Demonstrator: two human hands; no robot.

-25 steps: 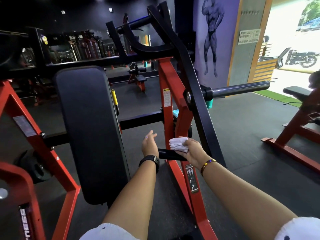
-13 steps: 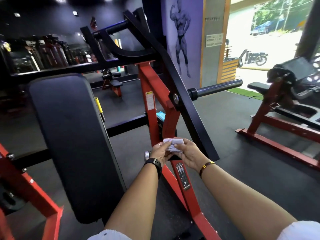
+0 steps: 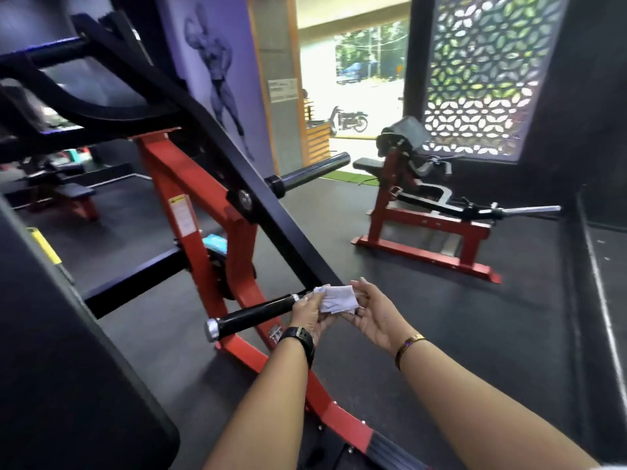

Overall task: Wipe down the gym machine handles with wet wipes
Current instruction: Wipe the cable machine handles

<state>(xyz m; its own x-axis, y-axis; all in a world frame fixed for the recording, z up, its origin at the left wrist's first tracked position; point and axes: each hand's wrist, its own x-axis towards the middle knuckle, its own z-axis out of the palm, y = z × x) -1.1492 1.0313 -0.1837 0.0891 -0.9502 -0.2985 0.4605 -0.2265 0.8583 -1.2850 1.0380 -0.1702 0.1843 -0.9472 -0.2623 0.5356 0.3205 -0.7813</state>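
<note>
Both my hands are together on the white wet wipe [image 3: 336, 299], just off the inner end of the black handle [image 3: 254, 312]. My left hand [image 3: 314, 317], with the watch, pinches the wipe's near edge right beside the grip. My right hand [image 3: 371, 317] pinches the far edge between thumb and fingers. The handle's chrome cap [image 3: 211, 329] points left, in front of the red frame [image 3: 190, 188]. A teal wipes packet [image 3: 214, 244] sits on that frame.
</note>
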